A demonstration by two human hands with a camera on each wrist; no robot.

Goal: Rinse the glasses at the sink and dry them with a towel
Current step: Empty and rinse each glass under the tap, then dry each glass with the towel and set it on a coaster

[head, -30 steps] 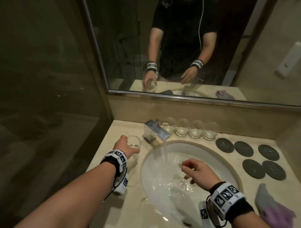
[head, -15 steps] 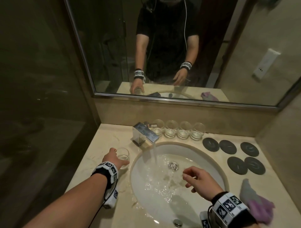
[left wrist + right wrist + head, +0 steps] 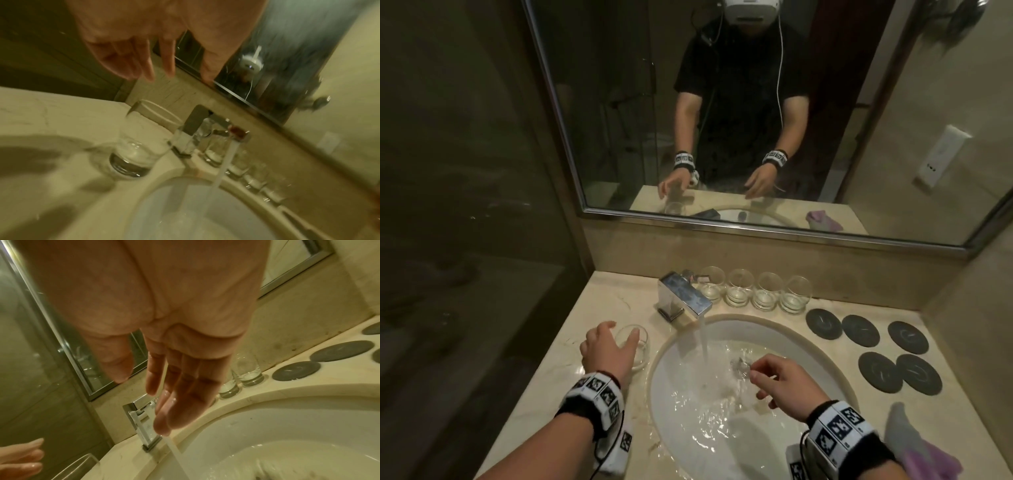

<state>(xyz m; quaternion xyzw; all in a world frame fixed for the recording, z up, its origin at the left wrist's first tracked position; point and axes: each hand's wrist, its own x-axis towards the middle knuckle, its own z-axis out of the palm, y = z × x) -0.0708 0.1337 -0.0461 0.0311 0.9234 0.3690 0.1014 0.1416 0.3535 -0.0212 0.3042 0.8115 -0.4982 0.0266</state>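
A clear glass (image 3: 635,346) stands upright on the counter left of the sink (image 3: 774,323), with a little water in its bottom (image 3: 131,160). My left hand (image 3: 616,337) hovers just above it with fingers (image 3: 148,65) spread and straight, holding nothing. My right hand (image 3: 756,378) hangs empty over the basin beside the running stream (image 3: 703,342), its wet fingers (image 3: 170,402) relaxed. Several more glasses (image 3: 753,291) stand in a row behind the sink. A purple towel (image 3: 924,452) lies at the counter's near right.
The chrome faucet (image 3: 683,294) runs water into the basin. Several dark round coasters (image 3: 873,353) lie on the counter to the right. A mirror (image 3: 756,120) covers the back wall, and a glass partition (image 3: 465,205) closes the left side.
My left hand set the glass down on the counter and let go, its fingers now spread above it. The right hand has stayed over the basin.
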